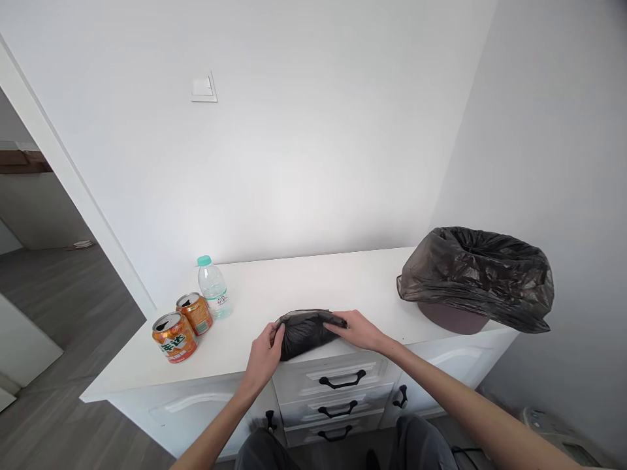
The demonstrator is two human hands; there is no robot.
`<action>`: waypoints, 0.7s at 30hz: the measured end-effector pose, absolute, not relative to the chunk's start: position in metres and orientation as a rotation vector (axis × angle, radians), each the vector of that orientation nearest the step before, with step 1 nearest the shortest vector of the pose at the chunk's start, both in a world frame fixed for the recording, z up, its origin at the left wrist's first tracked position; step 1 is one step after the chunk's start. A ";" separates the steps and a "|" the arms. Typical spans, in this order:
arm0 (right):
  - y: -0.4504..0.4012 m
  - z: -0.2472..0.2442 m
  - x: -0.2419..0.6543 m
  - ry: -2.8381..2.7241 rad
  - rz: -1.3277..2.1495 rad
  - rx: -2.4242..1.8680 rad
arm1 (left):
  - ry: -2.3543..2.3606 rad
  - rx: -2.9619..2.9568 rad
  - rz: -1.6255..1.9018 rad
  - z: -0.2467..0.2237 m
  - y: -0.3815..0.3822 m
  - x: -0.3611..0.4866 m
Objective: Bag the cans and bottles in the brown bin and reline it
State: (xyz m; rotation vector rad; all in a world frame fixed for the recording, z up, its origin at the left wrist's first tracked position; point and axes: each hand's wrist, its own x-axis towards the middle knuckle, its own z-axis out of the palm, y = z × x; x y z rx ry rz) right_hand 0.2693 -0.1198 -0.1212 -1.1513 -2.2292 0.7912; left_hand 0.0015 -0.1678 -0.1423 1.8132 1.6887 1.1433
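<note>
A bundle of black plastic bag (304, 333) lies at the front edge of the white cabinet top, stretched between my two hands. My left hand (267, 349) pinches its left end, thumb on the near side. The right end is gripped by my right hand (356, 329), with the thumb and fingers closed on the plastic. To the right stands a brownish bin (453, 318) lined with a dark see-through bag (482, 274), whose edge hangs over the rim. Two orange drink cans, a nearer one (175, 337) and a farther one (194, 313), are left of my left hand.
A clear plastic bottle (214, 290) with a teal cap stands behind the cans. The white cabinet top (313, 277) meets the wall at the back. Drawers with black handles (343, 378) are below my hands. An open doorway is at the left.
</note>
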 end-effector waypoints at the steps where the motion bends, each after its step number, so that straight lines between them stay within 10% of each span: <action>1: -0.115 -0.124 0.264 -2.221 0.757 -1.200 | 1.716 1.841 1.168 -0.142 -0.166 0.001; 9: -0.100 -0.141 0.226 -2.169 0.465 -1.499 | 1.516 2.979 0.769 -0.135 -0.163 0.008; 14: -0.108 -0.138 0.216 -2.421 -0.060 -0.950 | 1.498 3.003 0.616 -0.148 -0.150 0.002; 21: -0.094 -0.168 0.219 -2.554 0.218 -0.997 | 1.595 2.980 0.583 -0.175 -0.157 -0.015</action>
